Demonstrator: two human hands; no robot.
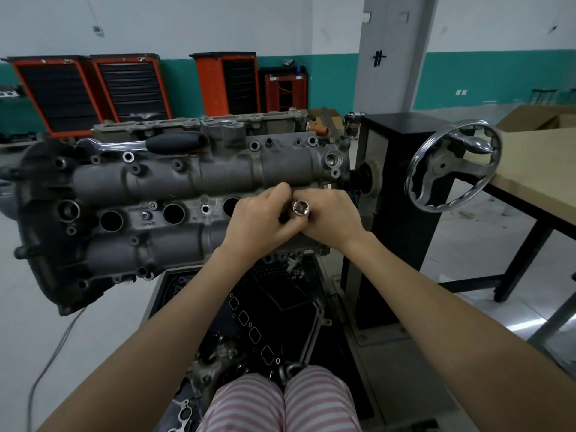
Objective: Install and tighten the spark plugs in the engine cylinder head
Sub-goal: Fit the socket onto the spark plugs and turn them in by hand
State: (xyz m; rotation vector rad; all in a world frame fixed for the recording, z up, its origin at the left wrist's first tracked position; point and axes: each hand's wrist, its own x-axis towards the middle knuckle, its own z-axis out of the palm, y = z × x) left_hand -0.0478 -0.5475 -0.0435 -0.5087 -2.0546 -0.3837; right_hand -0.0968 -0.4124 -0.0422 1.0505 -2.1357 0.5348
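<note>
The cylinder head (174, 194) is clamped on a rotating stand, plug wells facing the person, presumably so the bores can be reached straight on. Three wells (173, 213) stand open and look empty; the fourth is hidden under the hands. Both hands meet there. Left hand (261, 219) curls its fingers around something below the socket (301, 209); right hand (330, 216) pinches the socket, square drive end up. Spark plug not visible, possibly inside the socket. A ratchet (149, 144) rests on top of the head.
</note>
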